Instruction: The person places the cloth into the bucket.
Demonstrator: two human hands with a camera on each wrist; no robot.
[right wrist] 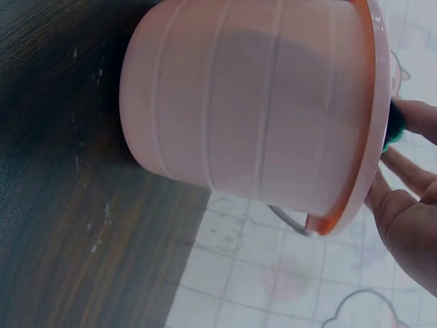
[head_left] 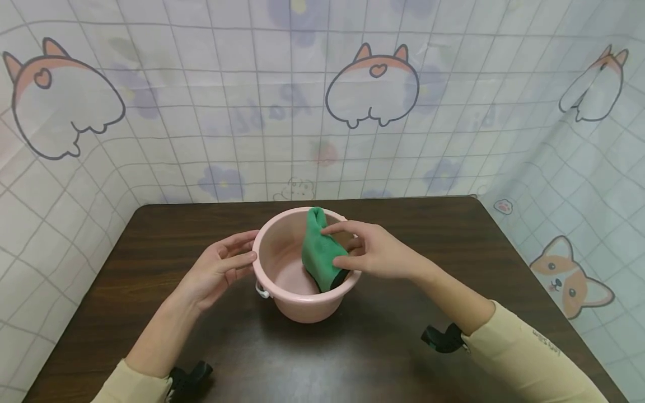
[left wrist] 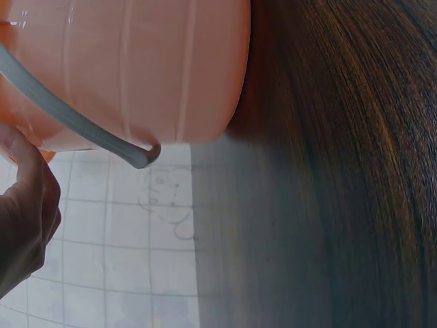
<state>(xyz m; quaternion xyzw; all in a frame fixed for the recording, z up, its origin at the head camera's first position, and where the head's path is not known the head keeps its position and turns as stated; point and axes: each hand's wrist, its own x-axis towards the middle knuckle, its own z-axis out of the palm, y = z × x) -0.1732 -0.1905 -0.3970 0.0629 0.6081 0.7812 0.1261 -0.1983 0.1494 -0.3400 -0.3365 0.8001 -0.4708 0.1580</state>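
Note:
A pink bucket (head_left: 308, 310) stands upright on the table, its pale handle (head_left: 262, 290) hanging at the left side. Inside it, leaning toward the right wall, is a folded green cloth (head_left: 318, 252) with a black part at its lower edge. My right hand (head_left: 373, 249) reaches over the right rim and holds the cloth between thumb and fingers; some fingers are hidden behind it. On the opposite side, my left hand (head_left: 221, 266) touches the outside of the rim with thumb and fingertips. The right wrist view shows a bit of green and black (right wrist: 394, 126) at the right fingertips.
The dark wooden table (head_left: 302, 364) extends around the bucket. Behind and beside it hangs a white gridded sheet (head_left: 282, 145) with cartoon dogs. Black straps (head_left: 443, 338) are on both wrists.

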